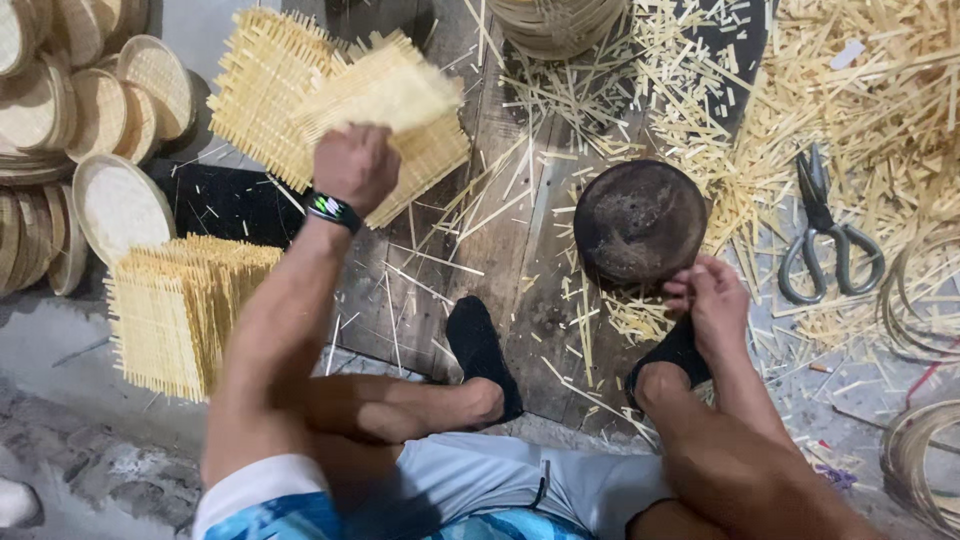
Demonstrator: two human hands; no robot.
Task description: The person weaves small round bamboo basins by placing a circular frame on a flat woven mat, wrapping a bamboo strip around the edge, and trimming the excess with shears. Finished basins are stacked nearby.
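My left hand [355, 165] is raised at the upper left, fingers closed on a square woven bamboo mat [385, 90] that looks blurred. A dark watch sits on that wrist. The mat hovers over a stack of similar woven mats [262, 95]. My right hand [705, 300] rests low at the right, fingers pinched at the black sock on my right foot [672, 352], just below a round dark wooden block [640, 222]. My left foot [480, 350] in a black sock lies on the wooden boards.
A second pile of woven mats [175, 310] stands at the left. Round woven trays [95, 110] are stacked at the far left. Large scissors [825, 235] lie at the right among loose bamboo strips [870, 90]. Coiled bamboo hoops [915, 460] sit at the lower right.
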